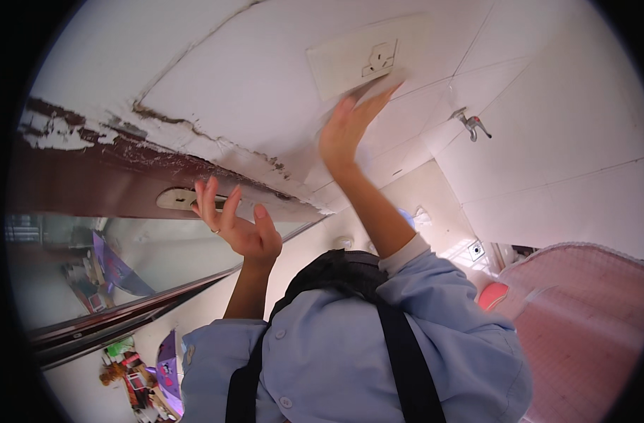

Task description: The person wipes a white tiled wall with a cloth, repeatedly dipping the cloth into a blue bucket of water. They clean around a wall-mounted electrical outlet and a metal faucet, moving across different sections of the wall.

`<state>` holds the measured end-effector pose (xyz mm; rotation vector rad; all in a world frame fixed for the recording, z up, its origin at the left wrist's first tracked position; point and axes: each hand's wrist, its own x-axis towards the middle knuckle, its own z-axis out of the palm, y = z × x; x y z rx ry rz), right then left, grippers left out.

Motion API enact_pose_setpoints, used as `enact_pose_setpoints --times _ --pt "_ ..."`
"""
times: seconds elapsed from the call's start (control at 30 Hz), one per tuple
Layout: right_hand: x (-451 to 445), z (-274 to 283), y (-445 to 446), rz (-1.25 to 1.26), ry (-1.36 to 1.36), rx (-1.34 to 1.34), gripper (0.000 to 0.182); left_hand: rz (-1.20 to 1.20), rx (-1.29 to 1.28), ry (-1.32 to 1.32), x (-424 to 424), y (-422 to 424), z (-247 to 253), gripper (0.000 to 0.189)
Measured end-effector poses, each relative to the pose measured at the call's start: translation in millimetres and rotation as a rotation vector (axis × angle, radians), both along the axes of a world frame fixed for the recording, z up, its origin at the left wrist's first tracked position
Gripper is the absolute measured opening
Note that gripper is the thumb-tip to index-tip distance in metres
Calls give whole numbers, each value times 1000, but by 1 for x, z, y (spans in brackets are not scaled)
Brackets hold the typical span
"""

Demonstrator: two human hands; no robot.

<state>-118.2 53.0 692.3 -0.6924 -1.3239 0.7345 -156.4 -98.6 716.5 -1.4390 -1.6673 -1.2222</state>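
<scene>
My left hand (242,222) is raised beside a brown door frame (115,177), palm turned up and fingers spread. It holds nothing, and a ring shows on one finger. Behind its fingertips, an oval metal lock plate (175,199) is set in the frame; whether they touch cannot be told. My right hand (345,129) reaches up to the white wall, just under a wall socket (380,57). Motion blurs this hand. Its thumb stands apart from straight fingers, with a dark patch between them that could be shadow or a thin item.
Broken plaster (195,129) runs along the frame. A metal tap (472,126) juts from the wall. Pink checked fabric (586,322) hangs at the right, near a floor drain (476,250). Below the glass pane (179,254), a purple umbrella (168,365) lies beside clutter (137,380).
</scene>
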Motion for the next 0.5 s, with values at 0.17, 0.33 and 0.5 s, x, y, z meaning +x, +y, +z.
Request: enact_pose_setpoints --times 0.17,0.33,0.5 --pt "-5 -10 -34 57 -180 193 80 -74 -11 -16 6 13 -1 30" --pt "-2 19 -4 -42 91 -42 86 -119 15 71 4 21 5 29" --pt "-10 -14 -34 17 -221 164 84 -118 -11 39 9 26 1 30"
